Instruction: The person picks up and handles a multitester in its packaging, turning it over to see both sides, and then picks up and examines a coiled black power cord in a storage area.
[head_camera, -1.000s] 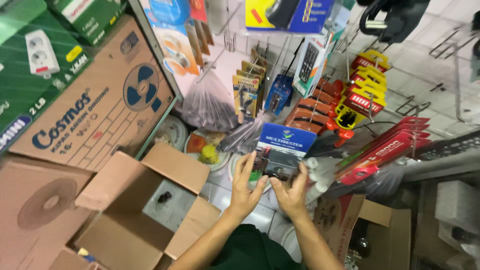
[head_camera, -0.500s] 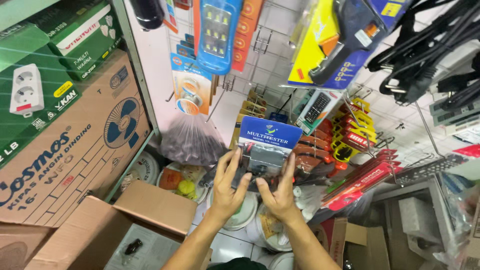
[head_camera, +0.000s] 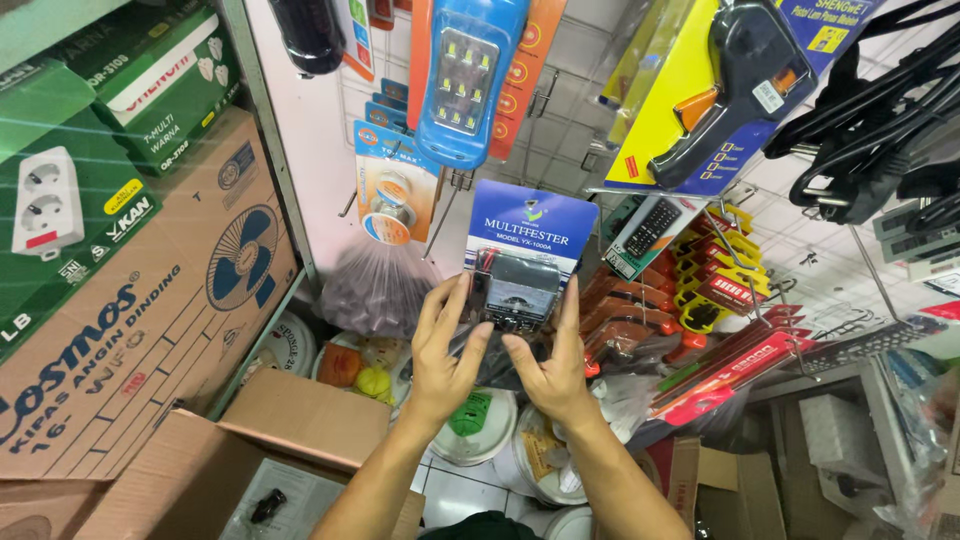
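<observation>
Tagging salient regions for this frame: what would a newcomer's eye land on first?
Dead centre, the left hand and right hand hold up a blister-packed meter with a blue card against the wire display wall. Above it hangs a bright blue lamp, and up right a black glue gun on a yellow card. The left edge is filled by a big brown fan carton under green boxes.

Both forearms rise bare from the bottom edge, converging upward; the left hand is raised palm-forward, fingers extended, thumb angled inward; the right hand mirrors it, fingers up, thumb pointing toward the left; both grips closed.
</observation>
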